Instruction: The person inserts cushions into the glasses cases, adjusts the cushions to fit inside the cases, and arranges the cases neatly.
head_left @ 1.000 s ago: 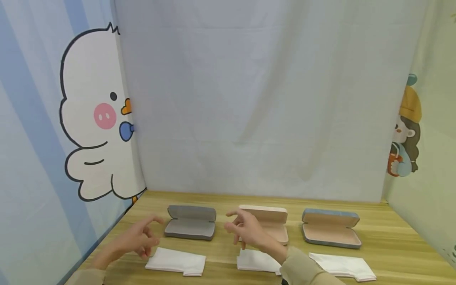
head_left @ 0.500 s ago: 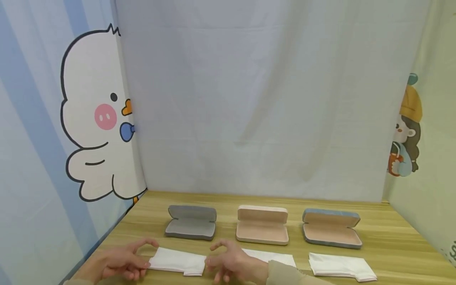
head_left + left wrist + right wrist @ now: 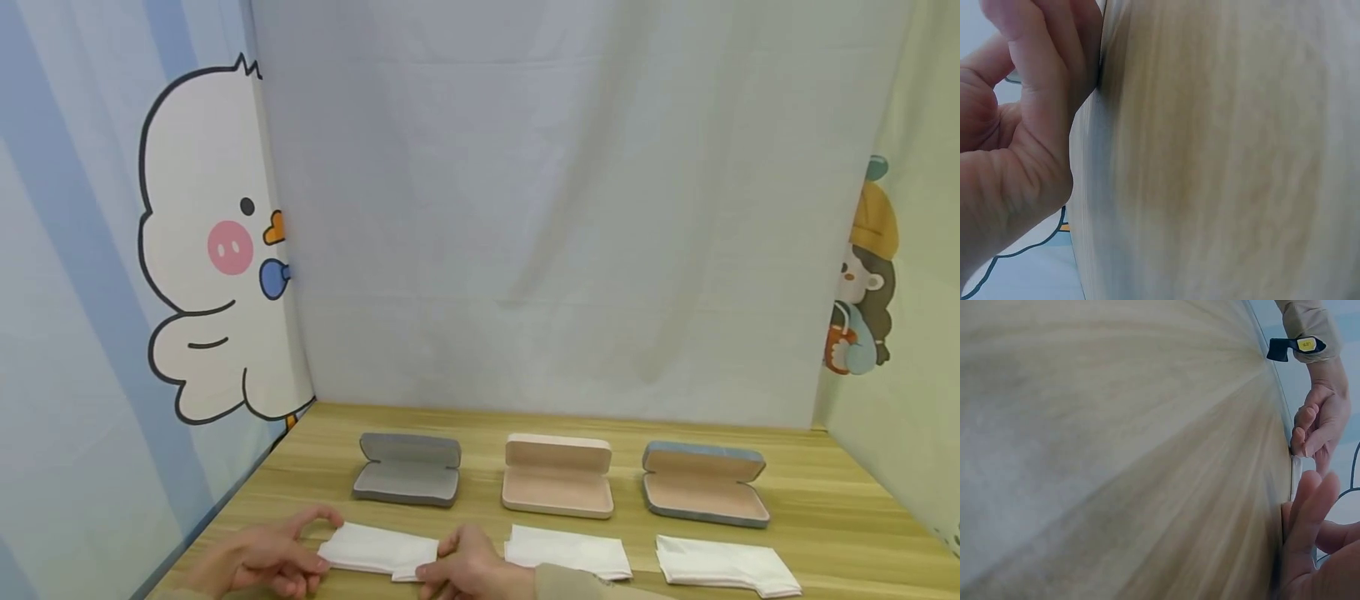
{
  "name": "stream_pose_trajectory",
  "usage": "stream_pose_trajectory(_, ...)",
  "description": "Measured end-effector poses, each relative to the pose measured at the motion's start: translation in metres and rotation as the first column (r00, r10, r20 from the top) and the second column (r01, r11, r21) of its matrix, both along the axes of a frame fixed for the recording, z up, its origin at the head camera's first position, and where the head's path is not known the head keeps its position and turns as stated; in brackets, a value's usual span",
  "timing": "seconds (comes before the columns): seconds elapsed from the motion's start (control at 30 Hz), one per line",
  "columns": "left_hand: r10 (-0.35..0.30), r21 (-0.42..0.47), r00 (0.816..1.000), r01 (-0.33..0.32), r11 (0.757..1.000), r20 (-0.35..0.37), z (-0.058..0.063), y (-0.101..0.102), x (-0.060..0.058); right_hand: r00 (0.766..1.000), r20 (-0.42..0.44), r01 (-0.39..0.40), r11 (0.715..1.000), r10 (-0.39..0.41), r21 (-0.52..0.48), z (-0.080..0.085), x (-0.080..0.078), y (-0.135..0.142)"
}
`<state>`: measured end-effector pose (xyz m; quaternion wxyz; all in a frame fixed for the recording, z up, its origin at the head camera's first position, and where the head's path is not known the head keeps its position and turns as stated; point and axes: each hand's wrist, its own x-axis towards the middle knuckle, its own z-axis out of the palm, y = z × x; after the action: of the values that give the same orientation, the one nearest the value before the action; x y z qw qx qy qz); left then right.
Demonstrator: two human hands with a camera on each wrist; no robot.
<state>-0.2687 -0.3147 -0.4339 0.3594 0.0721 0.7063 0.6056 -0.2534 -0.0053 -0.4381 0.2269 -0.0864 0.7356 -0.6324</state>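
A folded white cloth (image 3: 378, 550) lies on the table at the front left in the head view. My left hand (image 3: 262, 557) holds its left end, the index finger at the far corner and the thumb at the near one. At the right end, my right hand (image 3: 468, 567) pinches the edge between thumb and fingers. In the right wrist view, both hands face each other low over the tabletop, with a sliver of white cloth (image 3: 1302, 465) between them. The left wrist view shows the left hand (image 3: 1041, 81) with curled fingers; its fingertips are out of frame.
Behind the cloth stands an open grey glasses case (image 3: 407, 479), then a cream case (image 3: 557, 487) and a blue case (image 3: 705, 492) in a row, lids up. Two more folded cloths, a middle cloth (image 3: 567, 552) and a right cloth (image 3: 723, 565), lie on the wooden table (image 3: 825, 500).
Both hands have come down from above the table to the left cloth's two ends. The right hand moved left and forward off the middle case, and its fingers have closed on the cloth's edge.
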Motion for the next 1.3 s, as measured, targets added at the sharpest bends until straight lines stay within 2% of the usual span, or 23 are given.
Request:
stream_pose_trajectory(0.27, 0.049, -0.028, 0.999, -0.049, 0.998, 0.004, 0.001, 0.003, 0.002, 1.000, 0.015, 0.012, 0.999, -0.013, 0.041, 0.001, -0.001, -0.006)
stream_pose_trajectory(0.5, 0.100, -0.095, 0.993, -0.106, 0.990, -0.067, 0.004, 0.011, 0.003, 0.999, -0.021, 0.043, 0.996, -0.041, 0.083, 0.001, -0.001, -0.010)
stream_pose_trajectory(0.67, 0.162, -0.216, 0.975, -0.192, 0.957, -0.149, 0.006, 0.025, 0.003, 0.997, -0.044, 0.061, 0.992, -0.057, 0.110, 0.001, -0.001, -0.012)
stream_pose_trajectory(0.8, 0.196, -0.286, 0.963, -0.243, 0.927, -0.183, 0.010, 0.033, 0.006, 0.996, -0.049, 0.084, 0.986, -0.077, 0.146, 0.002, -0.003, -0.014)
stream_pose_trajectory(0.97, 0.206, -0.284, 0.955, -0.262, 0.922, -0.212, 0.009, 0.037, 0.008, 0.991, -0.081, 0.114, 0.985, -0.105, 0.127, 0.002, -0.004, -0.016)
stream_pose_trajectory(1.17, 0.224, -0.291, 0.954, -0.275, 0.916, -0.198, 0.005, 0.035, 0.005, 0.990, -0.088, 0.121, 0.988, -0.113, 0.096, -0.001, -0.003, -0.017)
stream_pose_trajectory(1.3, 0.215, -0.233, 0.964, -0.248, 0.940, -0.159, 0.003, 0.030, -0.001, 0.993, -0.068, 0.106, 0.991, -0.101, 0.076, -0.003, -0.005, -0.015)
